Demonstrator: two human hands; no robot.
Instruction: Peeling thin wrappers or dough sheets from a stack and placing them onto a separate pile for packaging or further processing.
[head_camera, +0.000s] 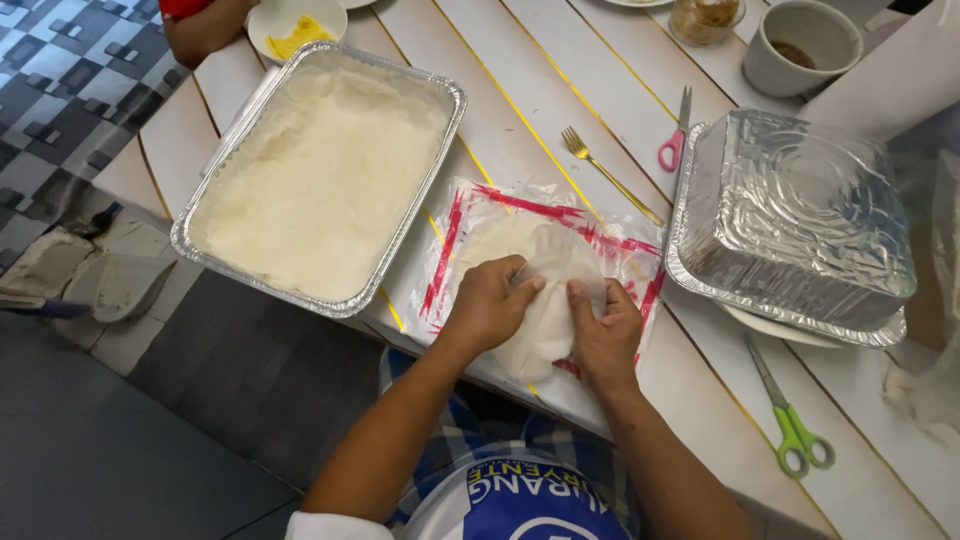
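A stack of thin, pale round wrappers lies on a clear plastic bag with red stripes near the table's front edge. My left hand pinches the top sheet at its near side. My right hand grips the same sheet just beside it, fingers curled on its edge. Left of the bag stands a rectangular foil tray lined with pale dough.
An upside-down foil tray sits on a plate at right. A gold fork, pink-handled scissors and green-handled scissors lie on the white slatted table. A cup, a jar and a small plate with yellow food stand at the back. Another person's arm is at top left.
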